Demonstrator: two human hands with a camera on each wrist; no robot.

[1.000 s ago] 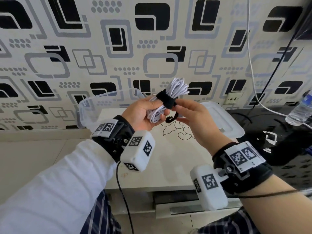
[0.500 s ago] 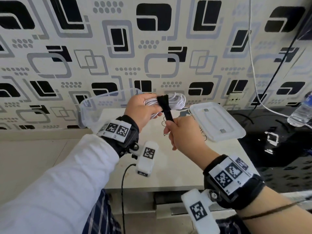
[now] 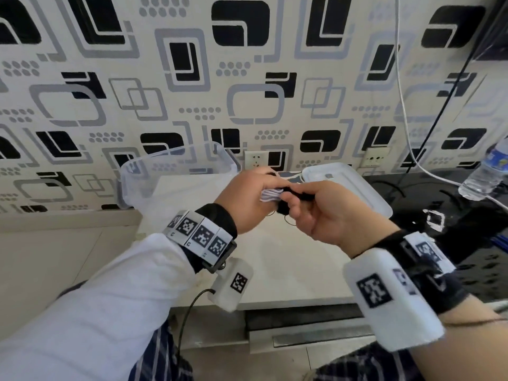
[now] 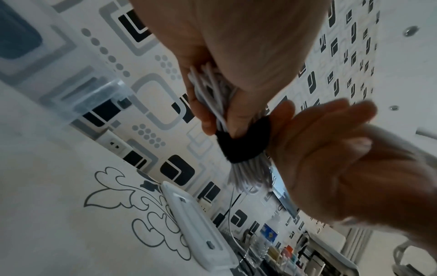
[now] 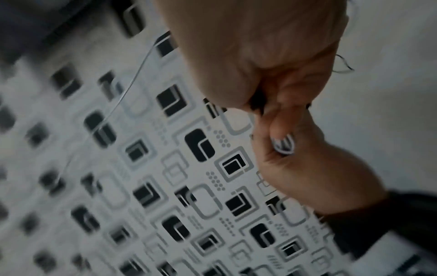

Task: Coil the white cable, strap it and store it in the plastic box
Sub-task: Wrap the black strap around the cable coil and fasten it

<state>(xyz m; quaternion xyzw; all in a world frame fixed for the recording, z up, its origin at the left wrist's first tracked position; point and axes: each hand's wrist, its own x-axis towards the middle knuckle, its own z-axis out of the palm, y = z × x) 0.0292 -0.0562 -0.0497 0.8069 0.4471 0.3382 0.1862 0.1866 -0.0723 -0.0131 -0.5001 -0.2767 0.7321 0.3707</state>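
Both hands meet above the table in the head view. My left hand (image 3: 264, 188) grips the coiled white cable (image 3: 270, 195), which is mostly hidden between the hands. A black strap (image 4: 243, 142) is wrapped round the middle of the cable bundle (image 4: 212, 93), whose loops fan out below the strap. My right hand (image 3: 297, 199) is curled against the bundle and pinches the black strap (image 3: 284, 207). In the right wrist view the strap (image 5: 256, 104) shows as a dark bit between thumb and fingers. The clear plastic box (image 3: 154, 171) stands open behind my left hand.
The box's lid (image 3: 349, 188) lies flat on the table to the right of the hands. A water bottle (image 3: 486, 171) stands on the black surface at far right. White and black cords hang down the patterned wall there. A wall socket (image 3: 255, 160) sits behind the hands.
The right hand, which was pulling the strap's tail downward, has come up against the bundle. The bundle has turned from upright to level, and both hands now cover most of it.
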